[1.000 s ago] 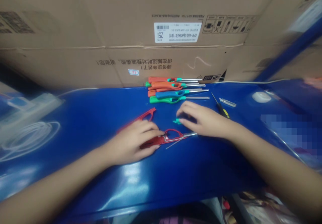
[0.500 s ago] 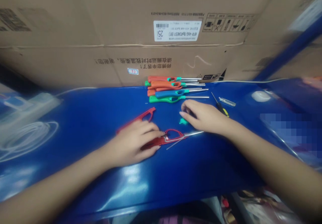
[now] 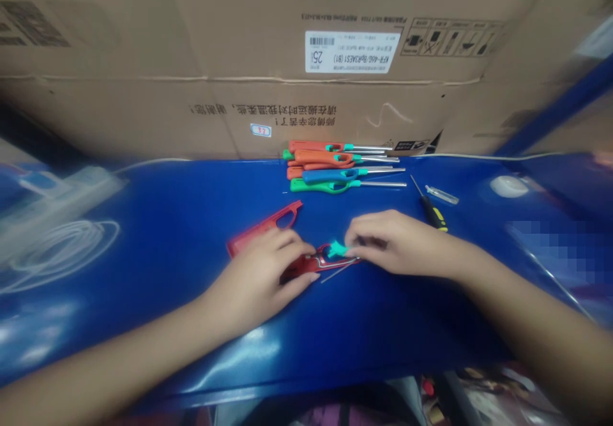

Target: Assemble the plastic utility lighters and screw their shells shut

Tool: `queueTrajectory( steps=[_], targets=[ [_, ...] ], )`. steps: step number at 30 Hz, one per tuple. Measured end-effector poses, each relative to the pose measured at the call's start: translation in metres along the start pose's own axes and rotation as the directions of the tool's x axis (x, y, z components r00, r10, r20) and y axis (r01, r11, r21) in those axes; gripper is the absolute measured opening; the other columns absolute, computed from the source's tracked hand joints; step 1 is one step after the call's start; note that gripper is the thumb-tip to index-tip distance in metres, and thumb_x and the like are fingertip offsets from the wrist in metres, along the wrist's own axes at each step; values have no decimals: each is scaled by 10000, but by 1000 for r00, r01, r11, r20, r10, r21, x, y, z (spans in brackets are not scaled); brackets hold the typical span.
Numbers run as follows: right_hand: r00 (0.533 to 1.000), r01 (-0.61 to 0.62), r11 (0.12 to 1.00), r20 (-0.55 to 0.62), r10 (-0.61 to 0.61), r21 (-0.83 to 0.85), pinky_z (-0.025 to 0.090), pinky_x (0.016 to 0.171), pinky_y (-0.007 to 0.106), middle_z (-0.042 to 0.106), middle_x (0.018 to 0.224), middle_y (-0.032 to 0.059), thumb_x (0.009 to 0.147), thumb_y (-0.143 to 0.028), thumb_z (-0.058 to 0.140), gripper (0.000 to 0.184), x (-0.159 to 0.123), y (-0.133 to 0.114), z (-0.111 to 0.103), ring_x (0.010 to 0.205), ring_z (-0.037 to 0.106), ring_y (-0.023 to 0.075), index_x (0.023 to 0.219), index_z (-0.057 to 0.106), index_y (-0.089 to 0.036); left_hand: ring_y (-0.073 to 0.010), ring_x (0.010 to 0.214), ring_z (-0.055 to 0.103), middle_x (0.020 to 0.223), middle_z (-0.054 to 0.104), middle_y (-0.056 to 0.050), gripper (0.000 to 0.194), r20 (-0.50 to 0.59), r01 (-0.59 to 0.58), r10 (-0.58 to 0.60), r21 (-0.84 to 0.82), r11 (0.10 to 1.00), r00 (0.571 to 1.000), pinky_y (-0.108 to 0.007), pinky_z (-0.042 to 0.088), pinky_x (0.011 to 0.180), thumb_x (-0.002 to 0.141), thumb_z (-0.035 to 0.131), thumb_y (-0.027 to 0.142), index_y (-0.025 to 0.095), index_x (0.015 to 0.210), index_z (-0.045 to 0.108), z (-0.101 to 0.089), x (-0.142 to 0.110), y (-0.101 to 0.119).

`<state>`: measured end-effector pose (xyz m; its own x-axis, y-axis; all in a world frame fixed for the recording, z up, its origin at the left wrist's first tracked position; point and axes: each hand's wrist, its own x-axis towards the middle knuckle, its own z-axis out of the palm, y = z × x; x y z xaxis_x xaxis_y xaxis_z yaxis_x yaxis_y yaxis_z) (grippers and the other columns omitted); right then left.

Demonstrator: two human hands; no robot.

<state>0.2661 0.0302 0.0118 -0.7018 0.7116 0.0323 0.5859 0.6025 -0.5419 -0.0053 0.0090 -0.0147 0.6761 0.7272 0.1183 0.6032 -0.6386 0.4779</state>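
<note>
An opened red lighter body (image 3: 313, 264) lies on the blue table (image 3: 182, 221), and my left hand (image 3: 261, 279) presses down on its handle end. My right hand (image 3: 397, 244) pinches a small teal plastic part (image 3: 336, 249) and holds it right over the red body's trigger opening. A thin metal tube (image 3: 338, 271) sticks out beside the body. The other red shell half (image 3: 263, 227) lies just behind my left hand.
A stack of long-nosed lighters (image 3: 342, 167) in orange, blue and green lies by the cardboard box (image 3: 239, 62) at the back. A yellow-and-black screwdriver (image 3: 433, 212) and a small clear tube (image 3: 440, 194) lie to the right. A coil of white tubing (image 3: 57, 253) sits at the left.
My right hand picked up the teal part from the table and carried it left onto the red body. My left hand stayed on the handle.
</note>
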Motion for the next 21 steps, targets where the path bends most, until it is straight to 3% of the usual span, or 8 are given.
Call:
queueTrajectory(
  steps=[4, 14, 21],
  targets=[
    [999, -1, 994, 52, 6, -105, 394, 666, 266, 665, 895, 21, 976, -258, 565, 124, 0, -3, 4, 766, 593, 150, 924, 667, -213, -240, 1019, 595, 1127, 650, -57, 234, -17, -1, 1, -11, 1000, 1000, -419, 494, 907, 974, 604, 324, 229, 1184, 645, 3, 3, -2],
    [998, 54, 999, 41, -54, -6, 411, 701, 255, 623, 928, 21, 967, -208, 572, 120, 2, -1, 10, 813, 579, 133, 914, 674, -176, -227, 1019, 588, 1100, 641, -45, 209, -18, 16, -17, -64, 998, 1000, -401, 483, 920, 953, 640, 289, 226, 1152, 650, 5, 3, -4],
    [993, 110, 991, 41, -107, -75, 394, 668, 244, 616, 873, 11, 970, -204, 556, 149, 3, -3, 17, 766, 573, 123, 895, 677, -161, -219, 1003, 576, 1065, 620, -46, 216, -8, -3, 2, -95, 995, 1000, -384, 477, 899, 955, 643, 280, 220, 1163, 647, 6, 5, -6]
  ],
)
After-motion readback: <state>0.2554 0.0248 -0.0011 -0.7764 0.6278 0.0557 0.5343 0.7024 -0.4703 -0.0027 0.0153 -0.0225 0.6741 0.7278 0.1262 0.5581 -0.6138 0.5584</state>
